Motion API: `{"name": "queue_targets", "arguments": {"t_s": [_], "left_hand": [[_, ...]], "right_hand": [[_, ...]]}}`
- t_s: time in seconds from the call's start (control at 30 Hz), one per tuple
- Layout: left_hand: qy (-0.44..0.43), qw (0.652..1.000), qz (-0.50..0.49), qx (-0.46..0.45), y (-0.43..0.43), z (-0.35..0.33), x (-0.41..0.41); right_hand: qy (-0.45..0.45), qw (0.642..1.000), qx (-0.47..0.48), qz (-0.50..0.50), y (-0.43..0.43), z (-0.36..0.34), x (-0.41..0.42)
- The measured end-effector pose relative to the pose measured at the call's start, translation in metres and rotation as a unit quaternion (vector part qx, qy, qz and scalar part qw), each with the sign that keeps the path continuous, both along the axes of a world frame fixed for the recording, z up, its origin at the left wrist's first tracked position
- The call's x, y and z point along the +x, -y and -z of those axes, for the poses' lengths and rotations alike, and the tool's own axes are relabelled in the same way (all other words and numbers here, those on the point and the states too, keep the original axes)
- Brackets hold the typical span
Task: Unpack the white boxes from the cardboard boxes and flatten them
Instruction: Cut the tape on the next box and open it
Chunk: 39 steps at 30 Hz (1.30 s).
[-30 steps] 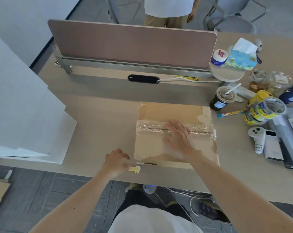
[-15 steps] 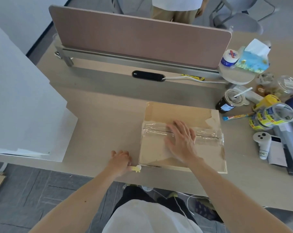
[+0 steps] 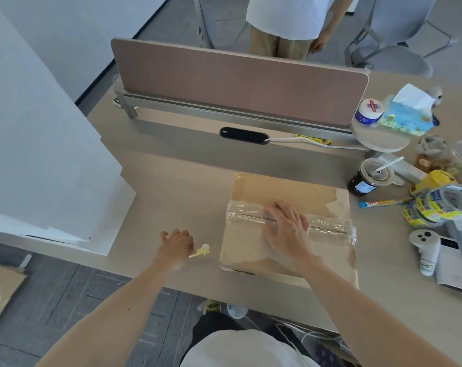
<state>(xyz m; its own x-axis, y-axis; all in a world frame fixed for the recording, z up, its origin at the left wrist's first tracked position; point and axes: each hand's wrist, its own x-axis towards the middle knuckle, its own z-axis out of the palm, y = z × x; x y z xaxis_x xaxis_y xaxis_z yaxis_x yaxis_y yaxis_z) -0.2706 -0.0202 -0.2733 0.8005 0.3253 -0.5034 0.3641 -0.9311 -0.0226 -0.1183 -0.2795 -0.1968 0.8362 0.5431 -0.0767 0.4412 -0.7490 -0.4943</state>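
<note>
Your left hand (image 3: 175,246) clenches a yellow cutter (image 3: 200,252); your right hand (image 3: 286,229) lies flat on the cardboard box (image 3: 277,192).
The cutter points right, just short of the box. The box sits closed at the table's (image 3: 184,197) near edge, its tape seam (image 3: 327,226) running left to right.

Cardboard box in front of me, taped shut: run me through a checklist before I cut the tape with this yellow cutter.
1. Cardboard box lies flat on the desk: ok.
2. Right hand presses flat on the box top to steady it: ok.
3. Left hand grips the yellow cutter, beside the box and apart from it: ok.
4. Clear tape along the seam free of fingers: not ok, the right hand lies across it.
5. Blade out: cannot tell, too small.
</note>
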Motion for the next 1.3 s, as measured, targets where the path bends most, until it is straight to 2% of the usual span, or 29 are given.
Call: {"name": "queue_targets", "arguments": {"t_s": [0.17,0.33,0.53,0.6,0.63,0.7,0.8,0.9,0.97,1.07,1.17,1.23,1.3], "left_hand": [[-0.029,0.999,-0.026,0.015,0.001,0.017,-0.006],[0.018,0.997,-0.064,-0.034,-0.004,0.023,-0.006],[-0.020,1.000,-0.021,0.001,-0.001,0.021,0.003],[0.038,0.999,-0.013,-0.016,-0.002,0.015,0.007],[0.110,0.994,-0.007,-0.027,-0.005,0.013,0.008],[0.271,0.961,0.013,-0.053,-0.009,0.002,0.011],[0.489,0.865,0.050,-0.103,-0.003,-0.028,0.025],[0.598,0.784,0.123,-0.112,0.013,-0.063,0.040],[0.624,0.754,0.174,-0.109,0.020,-0.080,0.044],[0.650,0.727,0.207,-0.085,0.030,-0.090,0.049],[0.663,0.715,0.213,-0.058,0.040,-0.093,0.052],[0.658,0.718,0.215,-0.072,0.046,-0.093,0.053],[0.643,0.736,0.179,-0.113,0.047,-0.091,0.056]], "right_hand": [[0.006,1.000,0.007,-0.009,0.006,0.004,-0.001],[0.007,1.000,0.021,0.008,0.003,0.005,-0.004],[-0.006,1.000,0.011,0.022,-0.002,0.004,-0.005],[-0.017,0.999,0.008,0.034,-0.004,0.004,-0.003],[-0.028,0.999,0.017,0.044,-0.006,0.003,-0.002],[-0.065,0.992,0.080,0.075,-0.013,-0.004,0.002],[-0.148,0.967,0.173,0.115,-0.034,-0.027,0.001],[-0.297,0.928,0.185,0.125,-0.055,-0.045,-0.004],[-0.411,0.874,0.227,0.127,-0.062,-0.054,-0.009],[-0.498,0.821,0.266,0.092,-0.063,-0.067,-0.016],[-0.535,0.780,0.315,0.079,-0.062,-0.072,-0.021],[-0.523,0.780,0.330,0.102,-0.062,-0.070,-0.022],[-0.493,0.789,0.341,0.136,-0.060,-0.069,-0.018]]}}
